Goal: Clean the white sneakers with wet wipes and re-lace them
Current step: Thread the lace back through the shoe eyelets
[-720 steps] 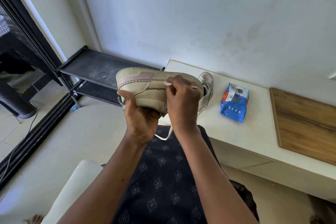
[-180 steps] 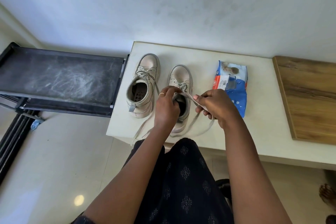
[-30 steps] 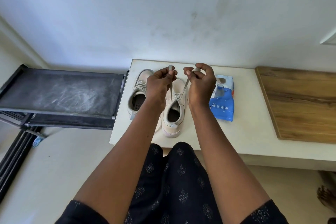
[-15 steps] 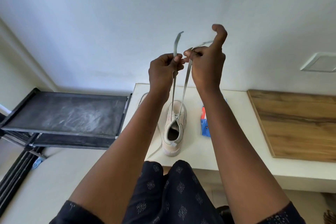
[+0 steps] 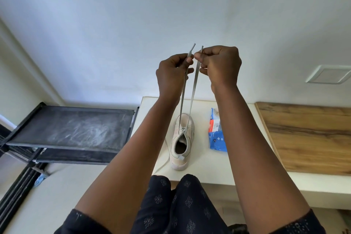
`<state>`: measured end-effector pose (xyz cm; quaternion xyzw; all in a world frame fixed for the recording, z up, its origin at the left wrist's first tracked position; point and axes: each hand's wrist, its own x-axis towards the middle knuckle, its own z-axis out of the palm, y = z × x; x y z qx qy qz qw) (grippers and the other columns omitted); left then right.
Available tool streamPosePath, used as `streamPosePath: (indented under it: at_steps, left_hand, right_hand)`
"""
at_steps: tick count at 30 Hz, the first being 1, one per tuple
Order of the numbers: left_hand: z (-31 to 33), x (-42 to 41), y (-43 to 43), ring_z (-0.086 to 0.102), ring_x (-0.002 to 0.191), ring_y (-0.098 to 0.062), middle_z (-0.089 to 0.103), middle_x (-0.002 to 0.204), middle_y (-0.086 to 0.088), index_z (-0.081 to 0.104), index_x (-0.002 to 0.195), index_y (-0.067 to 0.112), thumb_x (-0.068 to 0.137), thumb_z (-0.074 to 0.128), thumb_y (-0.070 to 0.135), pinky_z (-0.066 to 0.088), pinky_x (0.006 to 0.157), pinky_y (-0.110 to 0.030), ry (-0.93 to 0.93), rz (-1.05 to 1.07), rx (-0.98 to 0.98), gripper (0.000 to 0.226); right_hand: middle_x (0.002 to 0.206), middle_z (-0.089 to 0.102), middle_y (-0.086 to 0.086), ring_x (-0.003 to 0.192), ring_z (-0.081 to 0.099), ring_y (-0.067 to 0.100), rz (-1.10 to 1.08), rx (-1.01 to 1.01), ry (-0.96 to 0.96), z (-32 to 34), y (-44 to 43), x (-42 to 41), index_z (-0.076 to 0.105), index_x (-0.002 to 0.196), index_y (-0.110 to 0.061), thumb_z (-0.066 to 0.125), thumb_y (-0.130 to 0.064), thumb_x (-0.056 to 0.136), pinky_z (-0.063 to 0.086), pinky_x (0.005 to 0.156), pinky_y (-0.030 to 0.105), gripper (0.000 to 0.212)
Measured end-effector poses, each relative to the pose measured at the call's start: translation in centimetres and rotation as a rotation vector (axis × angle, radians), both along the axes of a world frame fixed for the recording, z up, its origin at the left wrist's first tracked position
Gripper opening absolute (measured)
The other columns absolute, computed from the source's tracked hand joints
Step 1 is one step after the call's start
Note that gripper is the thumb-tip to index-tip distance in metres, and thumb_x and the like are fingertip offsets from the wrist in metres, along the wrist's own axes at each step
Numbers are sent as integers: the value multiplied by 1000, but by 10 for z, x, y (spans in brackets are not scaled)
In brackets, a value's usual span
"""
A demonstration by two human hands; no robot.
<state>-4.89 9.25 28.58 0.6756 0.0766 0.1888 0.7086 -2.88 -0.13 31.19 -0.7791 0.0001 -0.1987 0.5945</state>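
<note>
Sneaker (image 5: 182, 142): matt off-white upper, flat woven laces (image 5: 193, 89). Wet-wipes pack (image 5: 216, 133) at 3 o'clock from it: glossy blue plastic film. Tabletop (image 5: 207, 169): smooth matt cream; inset panel (image 5: 307, 135) wood-grain. Shoe rack (image 5: 76, 129) at 9 o'clock: black metal frame, dusty, scuffed shelf.

**Diffuse daylight, wide-angle head view**

Soft, even daylight. The wall (image 5: 133, 15) carries a cool bluish cast, paler toward the upper right. Shadows are faint and soft-edged. The left hand (image 5: 173, 74), right hand (image 5: 220, 66) and shoelace (image 5: 194, 89) are sharp. Edges of the black shelf (image 5: 76, 129) and wooden panel (image 5: 307, 135) splay toward the frame margins.
</note>
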Motion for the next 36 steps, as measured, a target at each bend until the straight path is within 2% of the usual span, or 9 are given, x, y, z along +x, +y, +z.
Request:
streamPosePath:
  at_steps: [6, 11, 17, 21, 23, 25, 28, 32, 36]
  left_hand:
    - [-3, 2, 1, 68, 83, -26, 70, 72, 5, 76, 88, 24, 84, 70, 21, 55, 82, -50, -20, 30, 39, 7]
    - [-3, 1, 2, 70, 78, -15, 71, 73, 7, 76, 89, 19, 84, 70, 14, 57, 80, -44, -43, 6, 26, 9]
    - [-1, 0, 5, 66, 67, -12, 68, 64, 7, 72, 77, 26, 84, 70, 12, 58, 74, -41, -52, -8, 80, 15]
    - [3, -1, 14, 58, 53, -11, 63, 60, 0, 71, 76, 14, 79, 74, 11, 56, 59, -29, 7, 27, 117, 6]
    - [7, -2, 18, 59, 53, -12, 64, 62, -4, 71, 80, 8, 79, 75, 10, 56, 58, -26, 59, -29, 167, 5]
    - [10, -2, 21, 59, 56, -15, 64, 63, -5, 70, 80, 9, 81, 72, 9, 58, 64, -30, 80, -106, 228, 2]
    - [12, -1, 25, 57, 61, -17, 62, 62, -4, 70, 78, 13, 86, 64, 8, 56, 71, -32, 67, -156, 303, 12]
    - [12, 1, 32, 58, 63, -14, 63, 67, -4, 68, 81, 11, 92, 53, 3, 54, 70, -28, 73, -233, 278, 20]
    - [11, 0, 33, 58, 66, -16, 64, 68, -5, 68, 79, 11, 90, 61, 11, 53, 69, -26, 48, -275, 308, 13]
  right_hand:
    - [61, 66, 12, 45, 60, 18, 64, 43, 63, 7, 3, -4, 71, 73, -1, 77, -6, 73, 59, 61, 38, 8]
    - [65, 68, 15, 47, 60, 19, 81, 33, 80, 8, 2, -3, 72, 72, -1, 76, -5, 75, 59, 62, 39, 7]
    - [62, 64, 10, 52, 62, 19, 122, 61, 113, 11, -3, -3, 60, 61, -12, 73, 0, 77, 59, 61, 34, 24]
    - [62, 63, 6, 55, 64, 19, 115, -129, 19, 10, -6, -3, 65, 71, -8, 69, 1, 79, 59, 64, 35, 12]
    - [64, 64, 1, 57, 62, 8, 155, -269, -59, 12, -6, -3, 70, 76, -7, 69, -1, 78, 57, 69, 27, 6]
    - [71, 68, 1, 58, 58, 1, 219, -369, -116, 13, -4, -5, 73, 79, -6, 69, -4, 78, 48, 67, 10, 4]
    - [74, 67, -3, 61, 56, -2, 246, -419, -141, 13, -1, -4, 73, 81, -9, 71, -11, 79, 38, 63, 2, 4]
    - [79, 69, 0, 74, 62, 10, 274, -394, -97, 13, -2, 4, 73, 84, -9, 73, -16, 79, 46, 70, 16, 9]
    - [71, 69, 6, 66, 67, 22, 267, -312, -42, 13, -5, 6, 71, 81, -8, 75, -16, 78, 57, 63, 30, 9]
